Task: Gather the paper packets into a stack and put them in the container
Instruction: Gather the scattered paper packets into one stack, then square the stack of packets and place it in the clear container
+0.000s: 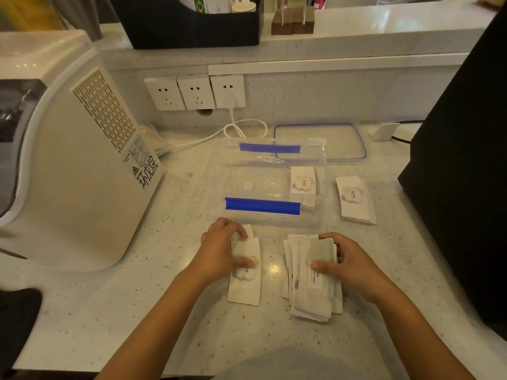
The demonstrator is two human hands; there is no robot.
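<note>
White paper packets printed "love" lie on the speckled counter in three groups. My left hand [220,250] presses its fingers onto a small stack of packets [245,286] just in front of the container. My right hand [347,263] grips a larger, fanned stack of packets [311,294] between thumb and fingers. A third stack of packets [355,200] rests to the right of the container. The clear plastic container [238,174] with blue clip handles stands open, with a packet [303,181] standing in its right end.
The container's clear lid [319,142] lies behind it. A white machine [74,149] fills the left side. A black object [463,160] stands at the right. Wall sockets [196,91] and a white cable [241,127] sit at the back.
</note>
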